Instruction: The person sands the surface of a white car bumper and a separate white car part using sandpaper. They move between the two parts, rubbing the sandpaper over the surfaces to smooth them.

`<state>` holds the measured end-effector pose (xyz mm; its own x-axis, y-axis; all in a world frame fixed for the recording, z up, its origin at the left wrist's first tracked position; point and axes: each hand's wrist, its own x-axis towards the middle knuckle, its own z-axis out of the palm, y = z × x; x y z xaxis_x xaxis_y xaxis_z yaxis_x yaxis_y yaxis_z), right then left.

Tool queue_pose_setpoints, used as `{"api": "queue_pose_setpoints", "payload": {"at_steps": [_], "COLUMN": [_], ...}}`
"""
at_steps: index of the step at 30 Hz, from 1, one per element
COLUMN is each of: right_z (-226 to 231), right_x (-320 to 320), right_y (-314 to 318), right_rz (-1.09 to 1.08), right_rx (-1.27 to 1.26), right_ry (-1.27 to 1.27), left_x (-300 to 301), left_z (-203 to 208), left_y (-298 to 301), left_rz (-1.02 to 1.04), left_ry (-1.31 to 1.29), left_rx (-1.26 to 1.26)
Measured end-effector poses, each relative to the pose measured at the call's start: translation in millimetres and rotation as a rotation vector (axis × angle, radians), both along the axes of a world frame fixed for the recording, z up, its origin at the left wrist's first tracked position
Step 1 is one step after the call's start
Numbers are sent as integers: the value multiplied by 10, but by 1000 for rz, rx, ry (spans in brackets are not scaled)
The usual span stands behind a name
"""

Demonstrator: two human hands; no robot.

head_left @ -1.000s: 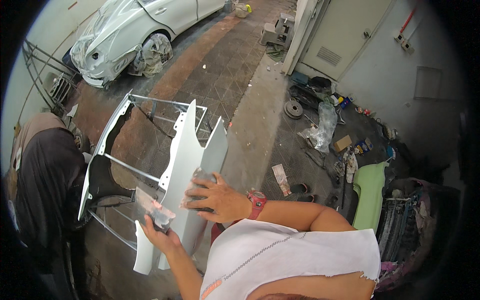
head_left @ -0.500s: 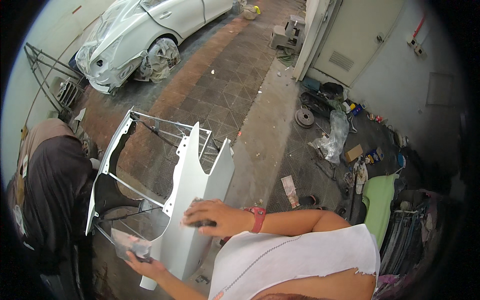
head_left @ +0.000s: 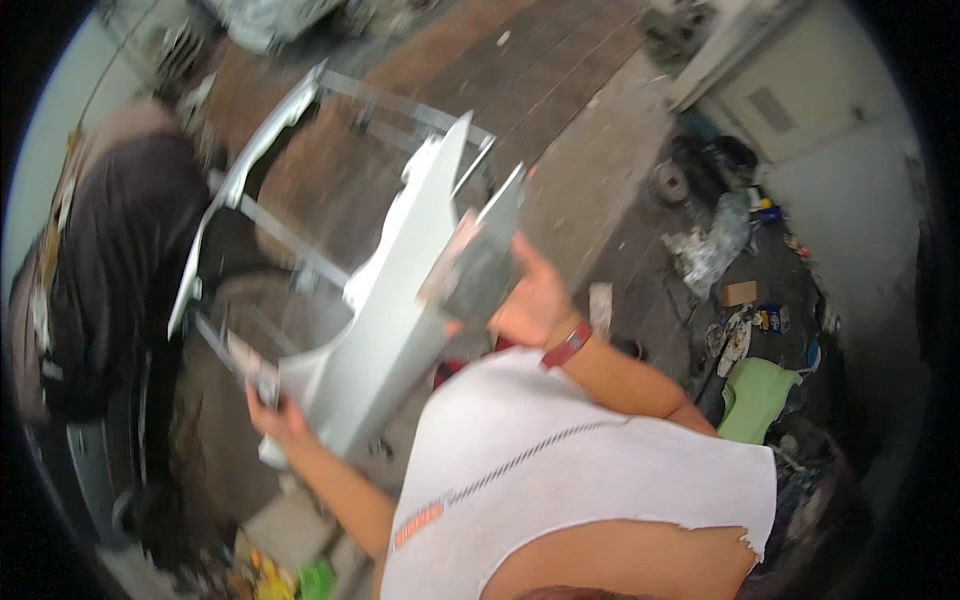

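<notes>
A white car fender [head_left: 395, 300] lies tilted on a thin metal frame stand [head_left: 285, 235] in front of me. My right hand [head_left: 540, 305] is raised over the fender's right side, palm turned up. It holds a dark grey flat sheet [head_left: 482, 275] with a pinkish edge; blur hides what it is made of. Lower on the left, my left hand [head_left: 283, 420] grips a thin flat plate [head_left: 250, 362], seen nearly edge-on beside the fender's near end. Its fingers are wrapped round the plate's lower part.
A dark cloth-draped object [head_left: 125, 260] stands at the left. To the right, a brake disc [head_left: 670, 183], clear plastic sheeting [head_left: 715, 240], a small cardboard box [head_left: 739, 293] and a light green panel [head_left: 757, 400] lie about. Part of a white car [head_left: 270, 20] shows at the far left.
My right hand has lifted off the fender, moved right and turned over, showing the grey sheet. The plate in my left hand has tipped edge-on. The whole view has shifted.
</notes>
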<state>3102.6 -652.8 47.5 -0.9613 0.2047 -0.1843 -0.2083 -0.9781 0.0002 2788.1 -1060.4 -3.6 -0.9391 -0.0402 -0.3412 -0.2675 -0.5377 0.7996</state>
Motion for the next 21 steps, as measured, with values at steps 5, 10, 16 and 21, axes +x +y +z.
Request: {"api": "queue_pose_setpoints", "payload": {"at_steps": [5,10,16,21], "right_z": [-80,-213,-409,-510], "right_x": [-40,-191,-491,-586], "right_y": [83,142,101,32], "right_rz": [-89,-345,-280,-277], "right_rx": [464,1905,2610,2684], "right_ry": [-178,-498,-514,-446], "left_x": [224,337,295,314], "left_z": [165,309,282,280], "left_y": [157,349,342,351], "left_rz": [-79,-108,-95,-106], "left_ry": [24,37,12,34], "left_rx": [-19,-87,-115,-110]}}
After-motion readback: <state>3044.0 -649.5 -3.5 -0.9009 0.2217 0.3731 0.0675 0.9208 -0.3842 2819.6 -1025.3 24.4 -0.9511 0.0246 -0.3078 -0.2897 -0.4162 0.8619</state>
